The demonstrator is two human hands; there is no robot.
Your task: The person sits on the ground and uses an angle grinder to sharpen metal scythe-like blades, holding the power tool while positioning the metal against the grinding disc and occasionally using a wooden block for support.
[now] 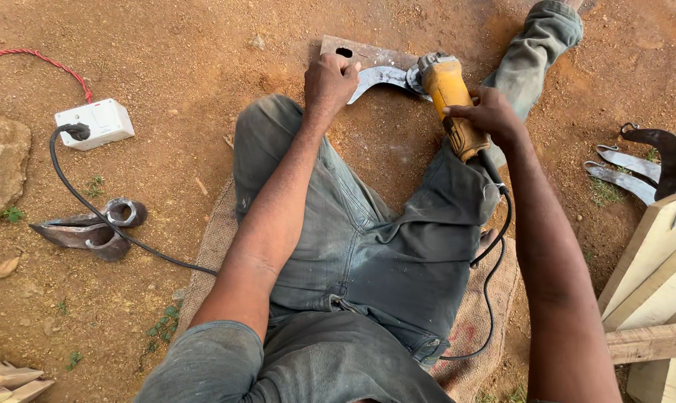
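- Now left hand (pixel 329 78) pins curved metal blade (pixel 379 77) against flat block (pixel 368 52), fingers clamped on it.
- Right hand (pixel 487 112) is wrapped tight round yellow angle grinder (pixel 451 93); disc meets blade's right end, blade lying left-right.

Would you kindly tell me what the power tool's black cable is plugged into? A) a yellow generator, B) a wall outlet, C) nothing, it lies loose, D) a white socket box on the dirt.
D: the black cable runs from the yellow angle grinder in the right hand across the ground to the white socket box.
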